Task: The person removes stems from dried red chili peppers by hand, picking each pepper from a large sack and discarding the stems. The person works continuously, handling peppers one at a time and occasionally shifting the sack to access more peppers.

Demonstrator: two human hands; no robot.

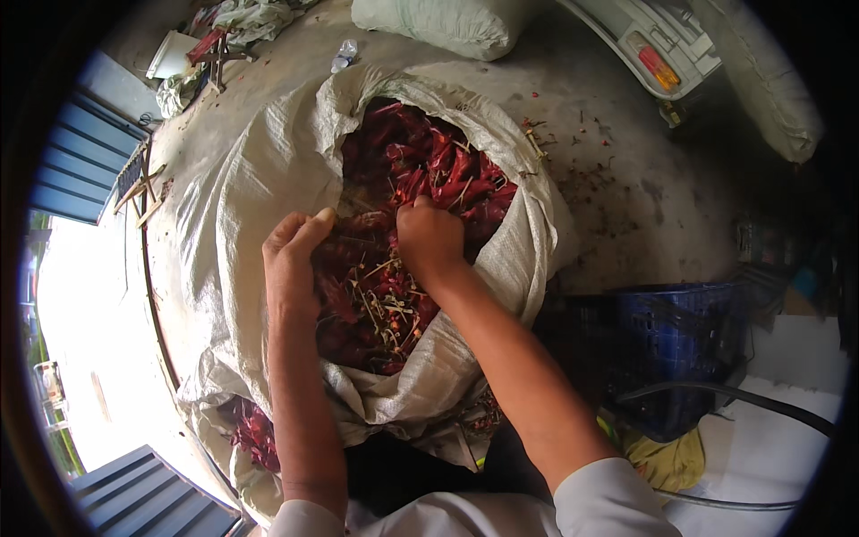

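A large white woven sack (262, 154) stands with its mouth rolled down before me, filled with dried red chili peppers (463, 171). Pale stems and bits of pepper (389, 302) lie gathered in the near part of the opening. My left hand (292, 238) is at the left side of the mouth, thumb pressed against curled fingers. Over the middle of the peppers, my right hand (431, 235) is closed in a fist. A blurred brownish patch lies between the two hands. Whether either hand grips something there is hidden.
Another sack with red peppers (254, 429) sits at lower left. A blue plastic crate (678, 356) and a dark hose (738, 396) are at right. Further off are a stuffed white sack (443, 23), a plastic bottle (344, 55), a vehicle's tail light (654, 64) and a small folding stool (218, 57).
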